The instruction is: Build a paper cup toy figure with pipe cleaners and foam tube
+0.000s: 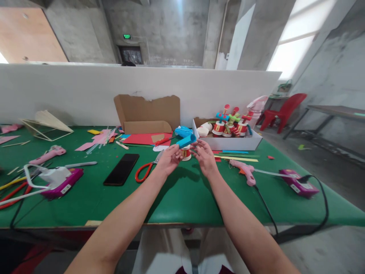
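Head view, with the blue tube (186, 141) as the centre of a clock dial: the left hand (171, 159) is partly closed, pinching the tube near its lower end between thumb and fingers, so that it lies tilted, its open end raised towards two o'clock. The right hand (204, 156) is open, fingers spread and loosely bent beside that open end; whether a fingertip touches it, I cannot tell. A red-and-white paper cup (186, 153) stands on the green worktop (185, 207) at six o'clock, partly hidden by the left hand. Orange-handled scissors (144, 172) lie at eight o'clock and a black phone (121, 169) just beyond them, nearer half past eight. At ten o'clock stands an open cardboard box (146, 112). A white box (232, 144) at three o'clock holds more cups with colourful tops, and a pink glue gun (244, 169) lies between three and four.
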A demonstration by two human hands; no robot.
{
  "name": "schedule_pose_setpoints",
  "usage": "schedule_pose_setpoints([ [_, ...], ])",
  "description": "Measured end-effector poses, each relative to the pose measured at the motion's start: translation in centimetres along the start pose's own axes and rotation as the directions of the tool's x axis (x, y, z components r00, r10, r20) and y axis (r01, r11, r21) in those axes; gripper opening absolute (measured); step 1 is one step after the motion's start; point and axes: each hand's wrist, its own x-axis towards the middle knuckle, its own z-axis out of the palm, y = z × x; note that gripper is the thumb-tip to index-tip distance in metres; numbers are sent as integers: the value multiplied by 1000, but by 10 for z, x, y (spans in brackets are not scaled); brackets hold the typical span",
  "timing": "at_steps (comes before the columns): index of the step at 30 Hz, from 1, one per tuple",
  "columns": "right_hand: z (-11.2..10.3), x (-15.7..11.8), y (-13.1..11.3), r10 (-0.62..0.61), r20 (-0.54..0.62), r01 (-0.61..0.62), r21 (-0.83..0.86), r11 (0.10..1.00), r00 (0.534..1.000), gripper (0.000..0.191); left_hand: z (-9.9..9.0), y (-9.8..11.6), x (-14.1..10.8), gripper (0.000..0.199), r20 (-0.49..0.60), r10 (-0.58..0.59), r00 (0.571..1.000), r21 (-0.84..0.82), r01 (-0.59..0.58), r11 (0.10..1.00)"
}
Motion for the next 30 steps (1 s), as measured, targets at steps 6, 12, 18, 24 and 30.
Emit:
schedule_pose_setpoints([
  [6,-24,13,-13,-113,-291,69,-157,985,950,37,-19,16,5,17,136,447,884,777,-375,505],
  [12,-22,10,-11,-104,-222,32,-306,952,969,35,-25,17,1,28,588,475,655,808,-495,-319],
  [18,-13,2,-15,-284,-129,173,-540,823,950,27,-18,17,-3,30,718,324,616,656,-445,-609],
  [24,1,-11,-17,-371,183,376,-741,556,910,24,0,1,-11,30,771,199,605,559,-492,-668],
  [30,2,-13,-27,-405,242,439,-736,515,882,23,3,0,-17,28,752,257,607,624,-531,-573],
])
